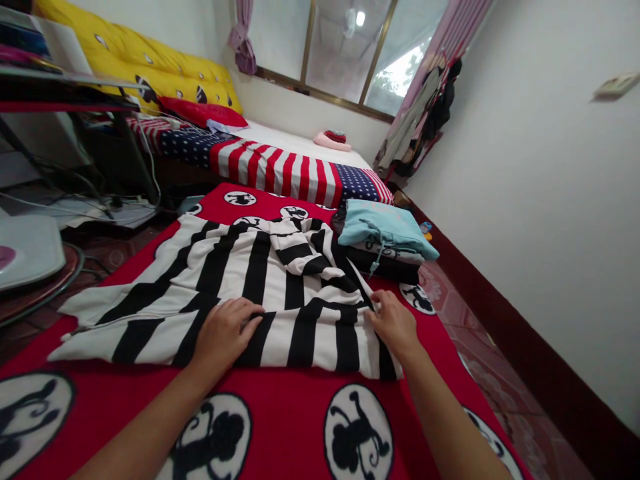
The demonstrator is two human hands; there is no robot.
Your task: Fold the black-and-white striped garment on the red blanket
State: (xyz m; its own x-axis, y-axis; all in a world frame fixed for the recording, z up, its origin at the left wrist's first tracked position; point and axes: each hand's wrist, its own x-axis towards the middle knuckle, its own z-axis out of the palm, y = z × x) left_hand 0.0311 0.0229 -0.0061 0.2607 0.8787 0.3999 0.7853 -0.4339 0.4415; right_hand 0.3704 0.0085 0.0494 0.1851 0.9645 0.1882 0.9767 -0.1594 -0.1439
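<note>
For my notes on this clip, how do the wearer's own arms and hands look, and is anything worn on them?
Both the left hand and right hand are ungloved. No sleeve, watch, bracelet or ring shows; both forearms look bare to the picture's edge.

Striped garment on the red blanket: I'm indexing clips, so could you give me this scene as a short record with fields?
garment: black-and-white striped fabric garment, spread out with some creases
surface: red blanket with round black-and-white figures
left hand: left hand on the garment's near part
right hand: right hand at the garment's right edge; pinching or only touching, cannot tell
beside: folded light-blue fabric garment with a drawstring, topping a pile
background: long yellow patterned cushion
</note>
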